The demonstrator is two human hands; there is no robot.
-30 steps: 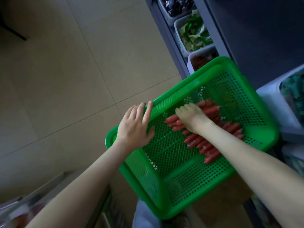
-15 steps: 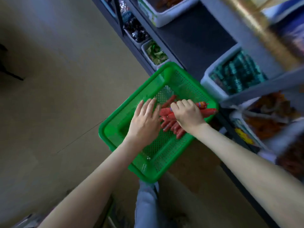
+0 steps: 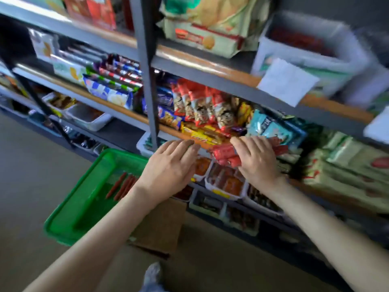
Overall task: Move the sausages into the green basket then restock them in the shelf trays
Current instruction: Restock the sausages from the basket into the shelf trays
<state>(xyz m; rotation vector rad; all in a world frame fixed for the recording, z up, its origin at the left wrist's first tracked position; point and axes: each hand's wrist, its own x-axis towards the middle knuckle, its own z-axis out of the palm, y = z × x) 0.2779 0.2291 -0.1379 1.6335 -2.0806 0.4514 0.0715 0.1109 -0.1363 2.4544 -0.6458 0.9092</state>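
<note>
While the right hand grips a bundle of sausages just above the shelf trays, keep the bundle level and lay it lengthwise into one tray; the left hand, fingers straight and empty, can steady it; spare sausages lie in the green basket

So the right hand isn't down in the green basket anymore. It's come up gripping a bunch of sausages, now right in front of the snack packs on the shelf. The left hand has left the basket too and is up beside the bunch, fingers straight. The pile in the basket is down to a few loose sticks, maybe four, it's blurry. The view swung up from the basket to the shelves.
</note>
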